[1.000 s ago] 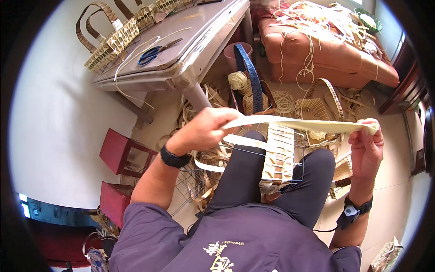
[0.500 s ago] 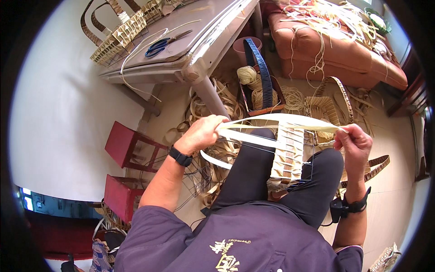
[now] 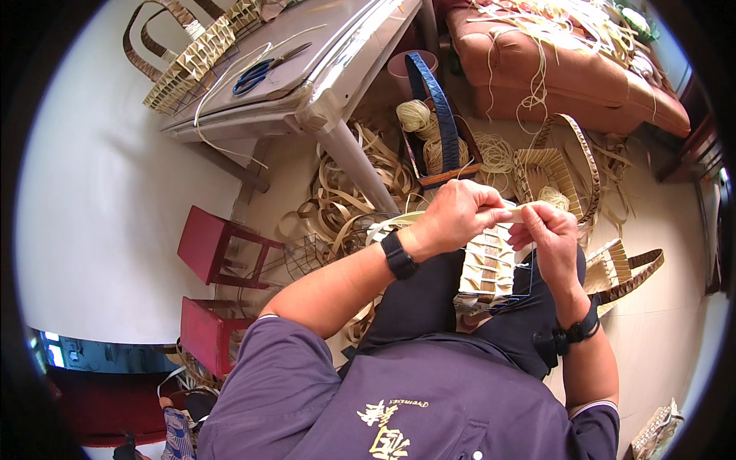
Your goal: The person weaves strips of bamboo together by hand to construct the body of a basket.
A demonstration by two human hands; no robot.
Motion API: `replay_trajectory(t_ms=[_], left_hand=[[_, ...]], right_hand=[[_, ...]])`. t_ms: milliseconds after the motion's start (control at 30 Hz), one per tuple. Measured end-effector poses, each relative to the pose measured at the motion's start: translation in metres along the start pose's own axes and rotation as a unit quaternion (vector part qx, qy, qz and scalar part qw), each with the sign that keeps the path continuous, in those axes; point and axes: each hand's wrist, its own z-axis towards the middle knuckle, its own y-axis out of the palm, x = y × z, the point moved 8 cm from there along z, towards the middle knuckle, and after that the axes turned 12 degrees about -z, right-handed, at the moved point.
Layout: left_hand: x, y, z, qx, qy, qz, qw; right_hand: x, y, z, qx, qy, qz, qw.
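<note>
One orange-brown padded sofa [image 3: 567, 84] at upper right, heaped with pale strips [image 3: 552, 15]; to its left, a grey table [image 3: 337, 46] bearing blue-handled scissors [image 3: 274, 64]. Below, a dark purple shirt [image 3: 452, 376]. Over the lap, a partly woven wire-frame basket [image 3: 484, 268], with long axis away from the torso and far end partly covered from view. From the left, the left hand [image 3: 460, 217]; from the right, the right hand [image 3: 552, 234], with fingertips almost meeting over that end. Cannot tell the hand nearer to the basket. Grasps one cream strip [image 3: 513, 215] in both: pinched between thumb and fingers on each side, with a short length showing in the gap, lying left to right, crosswise to the basket. On the shirt, gold lettering [image 3: 387, 442] in two sizes; on basket and strip, no readable label.
</note>
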Motion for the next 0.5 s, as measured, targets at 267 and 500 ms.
replay_trajectory(t_ms=[267,500], left_hand=[[-0.092,0.000,0.020,-0.114,-0.226,0.250,0.934],[-0.130,0.009,0.027,-0.148,-0.258,0.338,0.893]], right_hand=[[0.115,-0.007,-0.011,-0.014,0.141,-0.110,0.984],[0.135,-0.005,-0.022,-0.036,0.168,-0.109,0.979]])
